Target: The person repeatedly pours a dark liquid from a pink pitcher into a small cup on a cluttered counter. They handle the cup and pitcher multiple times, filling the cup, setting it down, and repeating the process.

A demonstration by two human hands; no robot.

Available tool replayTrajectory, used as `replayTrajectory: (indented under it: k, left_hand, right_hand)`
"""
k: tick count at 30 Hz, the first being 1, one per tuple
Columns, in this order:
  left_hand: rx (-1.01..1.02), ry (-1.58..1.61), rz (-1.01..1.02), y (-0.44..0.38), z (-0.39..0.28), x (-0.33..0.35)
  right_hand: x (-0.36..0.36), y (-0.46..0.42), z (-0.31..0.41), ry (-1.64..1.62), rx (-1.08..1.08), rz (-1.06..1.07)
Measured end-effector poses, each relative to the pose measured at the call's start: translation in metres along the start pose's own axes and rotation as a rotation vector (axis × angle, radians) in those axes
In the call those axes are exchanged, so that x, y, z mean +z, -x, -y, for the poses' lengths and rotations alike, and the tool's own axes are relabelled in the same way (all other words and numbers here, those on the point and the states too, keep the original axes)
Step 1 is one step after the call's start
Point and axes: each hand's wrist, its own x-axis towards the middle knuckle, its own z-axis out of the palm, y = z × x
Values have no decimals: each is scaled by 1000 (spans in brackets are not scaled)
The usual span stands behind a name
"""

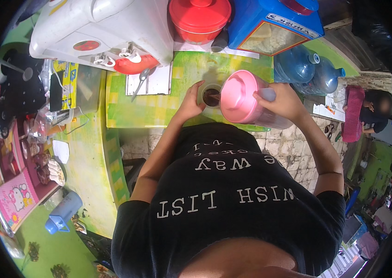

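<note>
My right hand [281, 102] grips the handle of a plastic pitcher with a pink lid [239, 97], which is tilted over a cup [212, 96]. Dark liquid shows inside the cup, and a thin brownish stream seems to run into it from the pitcher. Curled around the cup's left side is my left hand [192, 102], thumb and fingers against or close to its rim. The cup stands on a green and yellow checkered tabletop [140, 114]. Left of it, a spoon [141, 83] lies across a white tile.
A white dispenser box with taps [102, 31], a red lidded bucket [200, 21] and a blue container [276, 24] line the table's far side. Large blue water bottles [295, 64] stand at right. A person [373, 111] sits farther right. A blue thermos [64, 212] is at lower left.
</note>
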Motion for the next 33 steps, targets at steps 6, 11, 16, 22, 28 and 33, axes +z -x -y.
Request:
replayTrajectory:
  k: [6,11,16,22,28,33]
  left_hand:
    - [47,68,58,-1,32,13]
    - [8,189,145,-8,15,11]
    - [-12,189,134,-11,22,18]
    - [-56,207,127,-11,21,19]
    - [-66,207,118,-11,20,20]
    - [-7,184,66,-11,25,27]
  right_hand:
    - [1,1,1,-51,-81,-50]
    - [-5,2,3,-18,-12,27]
    - [-1,3,0,-92,-143,-60]
    - [-8,4,7,-17,-35,23]
    - [-7,5,6,-25,-85,-25]
    - [-6,4,4,18,-56,16]
